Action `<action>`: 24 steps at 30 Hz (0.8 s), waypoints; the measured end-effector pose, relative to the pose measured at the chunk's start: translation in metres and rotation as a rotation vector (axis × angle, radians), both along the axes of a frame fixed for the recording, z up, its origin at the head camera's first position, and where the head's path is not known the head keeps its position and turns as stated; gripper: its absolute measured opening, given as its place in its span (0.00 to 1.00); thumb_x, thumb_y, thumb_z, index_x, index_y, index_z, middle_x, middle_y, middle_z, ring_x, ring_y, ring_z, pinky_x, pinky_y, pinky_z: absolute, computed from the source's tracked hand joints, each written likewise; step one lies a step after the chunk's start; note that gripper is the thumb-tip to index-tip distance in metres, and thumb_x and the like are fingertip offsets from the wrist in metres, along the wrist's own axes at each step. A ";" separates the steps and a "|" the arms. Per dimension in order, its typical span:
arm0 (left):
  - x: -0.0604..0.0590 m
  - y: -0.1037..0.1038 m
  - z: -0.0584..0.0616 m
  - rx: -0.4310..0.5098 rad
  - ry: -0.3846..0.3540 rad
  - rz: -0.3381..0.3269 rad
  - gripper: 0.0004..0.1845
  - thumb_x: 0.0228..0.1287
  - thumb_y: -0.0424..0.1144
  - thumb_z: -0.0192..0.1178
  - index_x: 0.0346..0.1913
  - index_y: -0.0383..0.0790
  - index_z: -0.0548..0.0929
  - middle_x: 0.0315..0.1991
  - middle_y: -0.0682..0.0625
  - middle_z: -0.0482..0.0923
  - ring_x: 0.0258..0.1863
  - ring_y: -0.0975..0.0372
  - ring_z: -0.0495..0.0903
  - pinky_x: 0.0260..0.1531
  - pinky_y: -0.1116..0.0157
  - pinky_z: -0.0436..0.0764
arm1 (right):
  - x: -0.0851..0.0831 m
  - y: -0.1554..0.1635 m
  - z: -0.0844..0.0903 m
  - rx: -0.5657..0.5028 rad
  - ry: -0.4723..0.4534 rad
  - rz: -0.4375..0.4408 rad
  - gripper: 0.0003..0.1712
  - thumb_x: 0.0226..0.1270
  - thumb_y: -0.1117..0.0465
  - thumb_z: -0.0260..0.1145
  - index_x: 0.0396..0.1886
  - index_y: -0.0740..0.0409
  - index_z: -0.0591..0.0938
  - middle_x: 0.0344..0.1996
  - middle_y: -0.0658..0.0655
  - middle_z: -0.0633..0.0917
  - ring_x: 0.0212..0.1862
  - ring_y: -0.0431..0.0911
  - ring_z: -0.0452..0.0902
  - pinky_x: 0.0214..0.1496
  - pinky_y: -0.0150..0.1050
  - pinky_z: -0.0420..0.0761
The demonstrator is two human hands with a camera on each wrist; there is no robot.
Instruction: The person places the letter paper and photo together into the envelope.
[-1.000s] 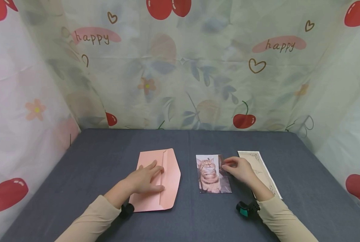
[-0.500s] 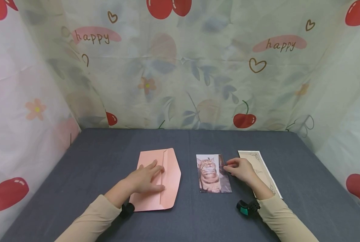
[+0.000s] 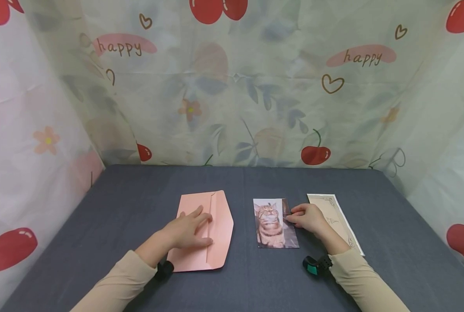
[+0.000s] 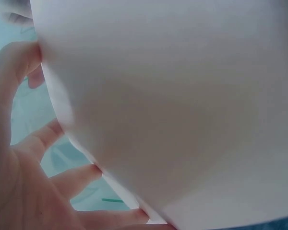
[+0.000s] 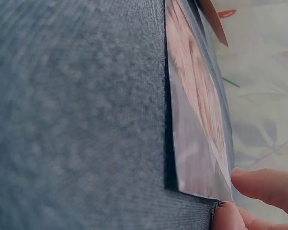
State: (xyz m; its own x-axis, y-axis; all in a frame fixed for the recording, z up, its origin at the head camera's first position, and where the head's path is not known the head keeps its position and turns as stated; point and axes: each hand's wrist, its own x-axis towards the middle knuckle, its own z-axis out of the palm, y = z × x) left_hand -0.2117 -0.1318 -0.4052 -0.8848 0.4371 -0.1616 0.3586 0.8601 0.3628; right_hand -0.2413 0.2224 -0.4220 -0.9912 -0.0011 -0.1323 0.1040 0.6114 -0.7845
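A pink envelope (image 3: 221, 225) lies on the left with its pointed flap opened to the right. My left hand (image 3: 186, 231) rests on it with spread fingers, and its fingertips (image 4: 98, 168) touch the envelope's surface in the left wrist view. Right of centre lies a photo of a cat (image 3: 270, 229). My right hand (image 3: 309, 220) is at the photo's right edge; its thumb and finger pinch that edge. In the right wrist view the photo (image 5: 194, 143) stays low over the cloth, with a dark shadow under its near edge.
A cream card with scrollwork corners (image 3: 342, 223) lies to the right, partly under my right forearm. Dark grey cloth (image 3: 243, 286) covers the table. A printed curtain (image 3: 232, 99) stands behind the table and along both sides.
My right hand's fingers drew slightly off the photo's right edge, then came back left onto it. The left hand, envelope and photo stay in place.
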 end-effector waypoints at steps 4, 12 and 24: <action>0.000 0.000 0.000 -0.003 -0.004 0.004 0.29 0.54 0.59 0.61 0.58 0.54 0.71 0.72 0.38 0.54 0.65 0.43 0.67 0.68 0.41 0.53 | -0.002 0.000 -0.001 -0.004 -0.015 -0.008 0.22 0.52 0.65 0.70 0.44 0.76 0.77 0.29 0.62 0.84 0.23 0.36 0.76 0.28 0.31 0.81; 0.001 0.000 0.001 0.003 -0.002 0.003 0.29 0.54 0.58 0.62 0.58 0.53 0.71 0.72 0.38 0.55 0.65 0.44 0.67 0.68 0.42 0.53 | -0.001 -0.003 -0.002 0.005 0.007 -0.014 0.20 0.52 0.68 0.68 0.44 0.76 0.77 0.30 0.64 0.85 0.24 0.36 0.76 0.27 0.30 0.79; 0.002 0.000 0.001 0.000 0.007 0.002 0.29 0.54 0.58 0.62 0.58 0.53 0.71 0.71 0.37 0.55 0.64 0.45 0.68 0.68 0.42 0.53 | 0.002 -0.004 0.004 -0.051 -0.006 -0.020 0.16 0.58 0.71 0.63 0.44 0.76 0.77 0.30 0.63 0.84 0.24 0.36 0.75 0.29 0.31 0.81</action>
State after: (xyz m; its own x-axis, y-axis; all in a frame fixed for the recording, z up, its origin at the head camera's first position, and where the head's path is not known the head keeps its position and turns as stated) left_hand -0.2099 -0.1314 -0.4037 -0.8868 0.4353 -0.1555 0.3592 0.8608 0.3606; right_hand -0.2390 0.2189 -0.4175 -0.9903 0.0115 -0.1382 0.1202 0.5680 -0.8142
